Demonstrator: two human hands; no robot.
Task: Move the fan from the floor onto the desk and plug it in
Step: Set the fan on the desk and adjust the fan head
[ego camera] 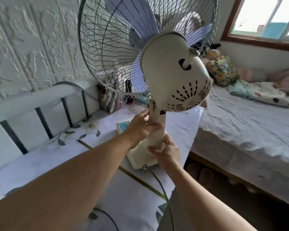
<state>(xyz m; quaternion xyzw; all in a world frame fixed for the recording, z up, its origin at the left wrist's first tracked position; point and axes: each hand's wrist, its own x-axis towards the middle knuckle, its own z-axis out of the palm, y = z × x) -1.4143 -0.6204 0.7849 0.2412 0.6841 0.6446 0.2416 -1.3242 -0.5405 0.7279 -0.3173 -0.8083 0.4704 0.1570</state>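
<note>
Fan (pixel 173 70) upright, base on desk (pixel 45 157) near its right edge, cage facing away toward wall. Left hand (pixel 142 129) wrapped around upper part of the neck, just under the motor housing. Right hand (pixel 167 150) closed on lower neck, just above the base. Grey cord (pixel 163 194) runs from base back over desk's near edge; plug not visible. Pen holder (pixel 109 101) behind fan. Bed (pixel 240 130) to the right.

No text, label, brand or number can be read anywhere: the fan (pixel 173 67) housing shows only plain vent slots, and the rest is too blurred.
</note>
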